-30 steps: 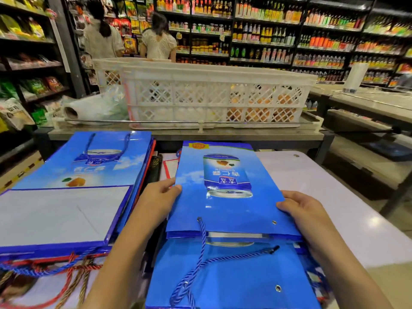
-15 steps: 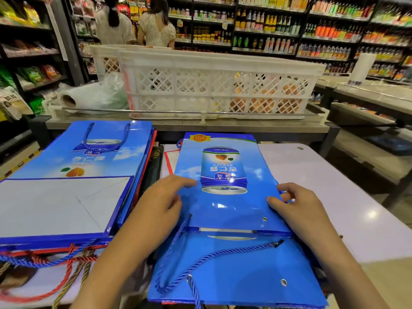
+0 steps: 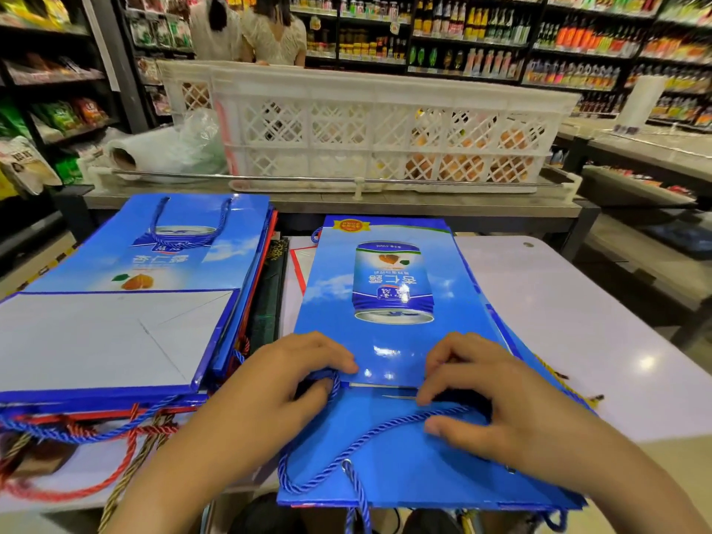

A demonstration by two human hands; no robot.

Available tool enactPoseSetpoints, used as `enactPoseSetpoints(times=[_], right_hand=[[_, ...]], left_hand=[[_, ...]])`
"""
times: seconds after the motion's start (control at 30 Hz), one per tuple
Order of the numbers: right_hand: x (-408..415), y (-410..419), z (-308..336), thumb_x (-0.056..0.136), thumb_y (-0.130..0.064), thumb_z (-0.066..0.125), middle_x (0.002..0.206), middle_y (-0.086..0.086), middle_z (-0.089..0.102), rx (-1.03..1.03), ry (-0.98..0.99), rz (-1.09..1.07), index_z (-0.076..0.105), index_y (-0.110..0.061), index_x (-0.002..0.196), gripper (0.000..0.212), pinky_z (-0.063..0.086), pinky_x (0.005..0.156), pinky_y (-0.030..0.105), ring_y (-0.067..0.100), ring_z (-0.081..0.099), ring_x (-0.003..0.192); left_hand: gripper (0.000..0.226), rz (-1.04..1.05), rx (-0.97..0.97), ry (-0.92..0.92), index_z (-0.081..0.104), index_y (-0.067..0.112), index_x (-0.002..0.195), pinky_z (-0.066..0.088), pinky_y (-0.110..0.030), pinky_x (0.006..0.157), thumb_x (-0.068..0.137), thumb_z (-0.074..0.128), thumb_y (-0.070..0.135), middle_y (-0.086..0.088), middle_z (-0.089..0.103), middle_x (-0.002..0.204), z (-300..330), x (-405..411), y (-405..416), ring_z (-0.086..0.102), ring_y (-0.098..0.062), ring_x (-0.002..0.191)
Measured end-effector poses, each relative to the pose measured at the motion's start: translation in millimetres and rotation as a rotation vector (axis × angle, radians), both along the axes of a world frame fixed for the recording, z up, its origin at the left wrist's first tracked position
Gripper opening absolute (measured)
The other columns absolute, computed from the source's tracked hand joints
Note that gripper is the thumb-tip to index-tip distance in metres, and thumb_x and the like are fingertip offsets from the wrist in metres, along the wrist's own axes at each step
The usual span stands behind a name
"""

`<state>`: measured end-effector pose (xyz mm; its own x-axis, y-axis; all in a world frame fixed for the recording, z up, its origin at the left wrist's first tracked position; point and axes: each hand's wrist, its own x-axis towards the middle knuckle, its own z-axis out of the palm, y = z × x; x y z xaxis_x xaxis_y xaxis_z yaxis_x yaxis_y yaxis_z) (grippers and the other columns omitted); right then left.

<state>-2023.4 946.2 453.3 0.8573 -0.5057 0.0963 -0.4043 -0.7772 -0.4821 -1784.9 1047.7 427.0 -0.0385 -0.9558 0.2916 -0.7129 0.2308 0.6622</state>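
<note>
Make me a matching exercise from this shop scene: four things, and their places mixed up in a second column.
1 can-print gift bag
2 white lattice crate
3 roll of plastic bags
4 stack of flat gift bags

A on the counter, left of the crate
B on the table's left side
C gripped at its near edge by left hand and right hand
D on the counter, holding orange fruit

Pairs: 1-C, 2-D, 3-A, 4-B

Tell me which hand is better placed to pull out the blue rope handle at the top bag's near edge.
Left, probably. The left hand curls its fingers round the rope handle at the near edge of the top blue bag. The right hand pinches that edge farther right, apart from this rope.
</note>
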Motion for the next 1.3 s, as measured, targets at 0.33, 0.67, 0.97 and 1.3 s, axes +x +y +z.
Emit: enactPoseSetpoints(times=[0.33, 0.67, 0.97, 1.3], right_hand=[[7, 5, -13, 0.086, -0.049, 0.041, 0.096, -0.021, 0.05, -0.138, -0.114, -0.034, 0.054, -0.038, 0.085, 0.017, 0.029, 0.086, 0.012, 0.0, 0.046, 0.093], [13, 18, 6, 0.084, -0.033, 0.055, 0.07, -0.009, 0.065, 0.192, -0.468, -0.142, 0.063, -0.034, 0.089, 0.009, 0.045, 0.064, 0.011, 0.008, 0.062, 0.072], [7, 15, 7, 0.091, -0.009, 0.059, 0.075, 0.0, 0.068, 0.367, -0.473, -0.174, 0.069, -0.036, 0.091, 0.029, 0.047, 0.072, 0.013, 0.008, 0.063, 0.072], [12, -8, 6, 0.091, -0.017, 0.062, 0.11, -0.015, 0.065, 0.347, -0.693, -0.437, 0.059, -0.033, 0.109, 0.024, 0.05, 0.079, 0.018, -0.001, 0.06, 0.097]], left_hand=[[0.043, 0.086, -0.106, -0.057, 0.062, 0.037, 0.116, 0.037, -0.008, 0.088, 0.089, 0.033, 0.054, 0.027, 0.059, 0.106, 7, -25, 10, 0.053, 0.007, 0.105], [0.031, 0.088, -0.175, 0.087, 0.063, 0.03, 0.082, 0.04, -0.013, 0.062, 0.089, 0.045, 0.053, 0.012, 0.06, 0.074, 21, -41, -2, 0.058, -0.006, 0.07], [0.022, 0.29, -0.263, 0.326, 0.066, 0.022, 0.075, 0.039, -0.018, 0.053, 0.094, 0.057, 0.028, 0.001, 0.058, 0.062, 45, -27, -43, 0.051, -0.009, 0.055], [0.023, 0.086, -0.225, 0.271, 0.067, 0.02, 0.076, 0.042, -0.034, 0.061, 0.082, 0.053, 0.038, -0.009, 0.053, 0.063, 68, -41, -68, 0.049, -0.024, 0.06]])
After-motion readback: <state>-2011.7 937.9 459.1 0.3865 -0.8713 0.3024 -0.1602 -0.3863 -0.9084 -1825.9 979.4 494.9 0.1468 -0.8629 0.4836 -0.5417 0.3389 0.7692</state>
